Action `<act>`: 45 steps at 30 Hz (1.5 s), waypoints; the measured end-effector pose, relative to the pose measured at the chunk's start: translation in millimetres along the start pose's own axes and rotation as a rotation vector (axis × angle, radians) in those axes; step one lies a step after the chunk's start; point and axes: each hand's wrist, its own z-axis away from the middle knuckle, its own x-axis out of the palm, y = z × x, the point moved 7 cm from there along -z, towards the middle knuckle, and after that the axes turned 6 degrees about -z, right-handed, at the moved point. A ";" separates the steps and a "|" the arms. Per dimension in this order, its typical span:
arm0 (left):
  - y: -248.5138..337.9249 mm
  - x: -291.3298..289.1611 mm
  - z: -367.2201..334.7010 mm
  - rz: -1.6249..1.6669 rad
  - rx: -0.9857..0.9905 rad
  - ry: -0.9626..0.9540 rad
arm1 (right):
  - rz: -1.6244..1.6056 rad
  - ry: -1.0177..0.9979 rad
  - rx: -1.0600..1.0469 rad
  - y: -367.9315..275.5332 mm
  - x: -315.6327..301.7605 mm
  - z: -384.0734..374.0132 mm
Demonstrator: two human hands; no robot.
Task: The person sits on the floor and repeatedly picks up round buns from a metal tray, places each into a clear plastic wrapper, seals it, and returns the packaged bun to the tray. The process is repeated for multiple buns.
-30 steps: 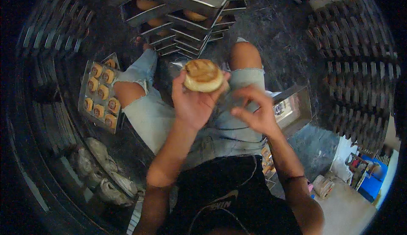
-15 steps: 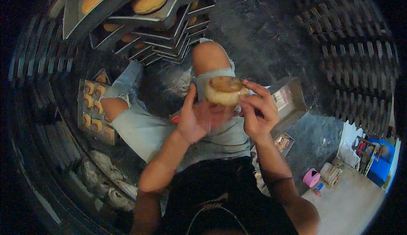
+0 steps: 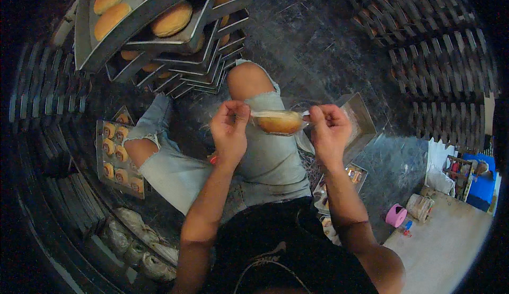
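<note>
Holding a golden bun [image 3: 279, 125] in thin, see-through wrap [image 3: 260, 114], stretched between both hands. With the left hand [image 3: 230, 134], pinching one end of the wrap between thumb and curled fingers; with the right hand [image 3: 332, 129], likewise gripping the opposite end, near the bun. To the left of the left hand, with a tray [image 3: 101, 161] of buns [image 3: 122, 154]; farther forward, with stacked trays [image 3: 140, 26] of loaves [image 3: 112, 21]; just past the right hand, with an open-topped container [image 3: 366, 120].

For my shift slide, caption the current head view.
Left hand and right hand pinch opposite ends of a thin wrapper around a bun, stacked bread trays at upper left.
</note>
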 end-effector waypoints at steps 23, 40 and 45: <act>-4.9 -114.7 12.3 0.416 -0.178 0.185 | 0.105 -0.646 -1.359 -158.7 172.9 28.8; -77.5 -166.9 85.6 0.128 -0.347 0.225 | 0.840 0.276 -0.377 170.4 -195.2 -88.2; -51.9 -107.3 35.9 0.037 -0.288 -0.032 | 1.187 0.245 -0.322 255.2 -241.6 -92.1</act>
